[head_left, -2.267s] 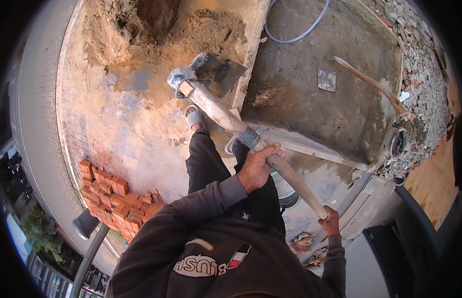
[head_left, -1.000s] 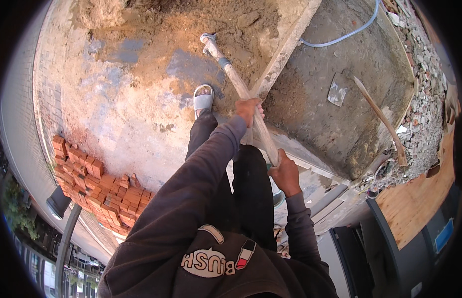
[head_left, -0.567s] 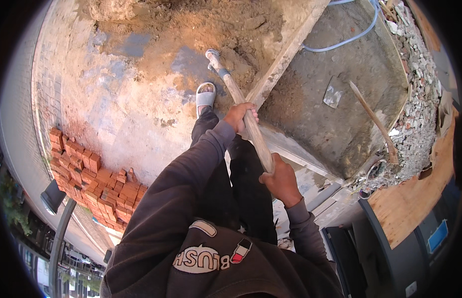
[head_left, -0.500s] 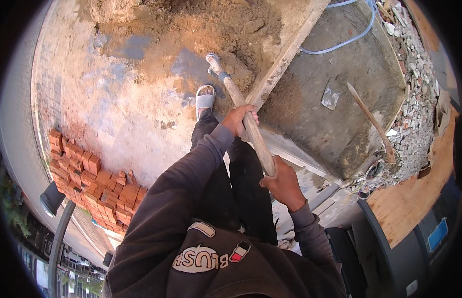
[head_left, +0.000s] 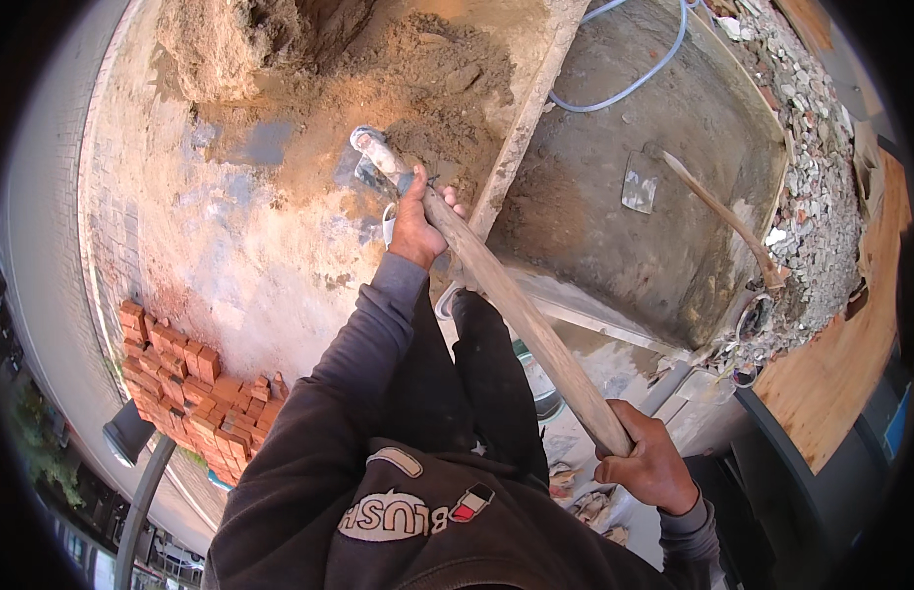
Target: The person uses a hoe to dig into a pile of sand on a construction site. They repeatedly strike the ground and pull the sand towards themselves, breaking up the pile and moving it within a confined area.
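A hoe with a thick wooden handle (head_left: 535, 329) slants across the front of my body. Close behind its mortar-caked metal head (head_left: 374, 153), my left hand (head_left: 419, 224) is wrapped round the handle. My right hand (head_left: 642, 454) grips the butt end, low and to the right near my hip. The hoe's head is up off the ground, over a sandy patch, with its blade mostly hidden from this angle. A heap of damp sand or mortar (head_left: 442, 147) lies just beyond it.
To the right is a low-walled bed of wet grey mortar (head_left: 614, 251) with a second long-handled tool (head_left: 717, 211) and a pale blue hose (head_left: 634, 87). Rubble (head_left: 821, 187) borders it. Stacked red bricks (head_left: 196, 388) stand at the left. A rough lump (head_left: 216, 49) sits at the far left.
My left hand has slid up the handle towards the head. My right hand has drawn the butt end down and to the right, and the hoe has shifted left and closer.
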Tool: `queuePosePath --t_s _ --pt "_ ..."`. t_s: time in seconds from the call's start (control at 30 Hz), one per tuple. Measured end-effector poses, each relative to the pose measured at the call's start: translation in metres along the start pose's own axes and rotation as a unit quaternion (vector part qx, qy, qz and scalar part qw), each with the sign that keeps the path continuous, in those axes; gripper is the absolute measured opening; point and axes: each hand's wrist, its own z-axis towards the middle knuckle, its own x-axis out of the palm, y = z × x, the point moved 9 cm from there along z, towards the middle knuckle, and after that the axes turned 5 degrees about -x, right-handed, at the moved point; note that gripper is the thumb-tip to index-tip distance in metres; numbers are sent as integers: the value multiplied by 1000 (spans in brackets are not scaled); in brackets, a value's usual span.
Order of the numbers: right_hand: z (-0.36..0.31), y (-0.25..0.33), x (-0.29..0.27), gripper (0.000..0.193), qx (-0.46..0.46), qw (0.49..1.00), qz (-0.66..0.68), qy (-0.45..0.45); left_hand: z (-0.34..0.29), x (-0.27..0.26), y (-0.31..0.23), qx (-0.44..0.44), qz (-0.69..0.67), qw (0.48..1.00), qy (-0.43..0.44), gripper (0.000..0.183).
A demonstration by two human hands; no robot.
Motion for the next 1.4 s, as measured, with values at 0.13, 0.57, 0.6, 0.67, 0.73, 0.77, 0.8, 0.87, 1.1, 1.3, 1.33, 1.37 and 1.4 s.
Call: queuePosePath --t_s 0.13,0.57,0.6,0.67,0.73,0.77,0.8,0.87,1.1,1.3,1.33,1.37,1.4 --pt "-45 -85 -24 58 -54 997 12 -53 -37 11 75 55 29 991 -118 20" --pt "-30 -415 -47 18 -42 965 -18 -257 -73 4 269 -65 99 990 -71 16" --pt "-18 -406 -50 17 -56 965 -30 -254 -73 1 256 -54 101 991 -72 17" --pt "6 -383 -39 23 -84 972 -46 -215 -73 -11 222 -25 103 992 -74 18" --pt "24 -346 -28 26 -104 976 -70 -178 -68 -20 186 -16 97 990 -97 14" --pt "35 -313 -25 27 -115 978 -86 -154 -64 -27 159 11 95 991 -96 13" --pt "45 -286 -22 28 -121 978 -103 -135 -53 -36 137 32 91 991 -92 13" --pt "73 -243 -16 30 -139 971 -148 -126 -29 -67 86 78 91 986 -120 13" --pt "187 -103 12 38 -178 950 -228 -117 32 -113 46 50 53 980 -184 16" --pt "294 -37 -1 29 -112 923 -332 -160 72 -91 87 -11 31 985 -171 18" --pt "299 -34 -5 28 -98 919 -342 -170 76 -81 93 -16 38 985 -169 18" --pt "297 -33 -7 27 -94 912 -361 -172 79 -79 100 -22 42 984 -170 18" --pt "292 -33 -9 27 -90 904 -380 -174 79 -81 107 -28 51 983 -172 19"
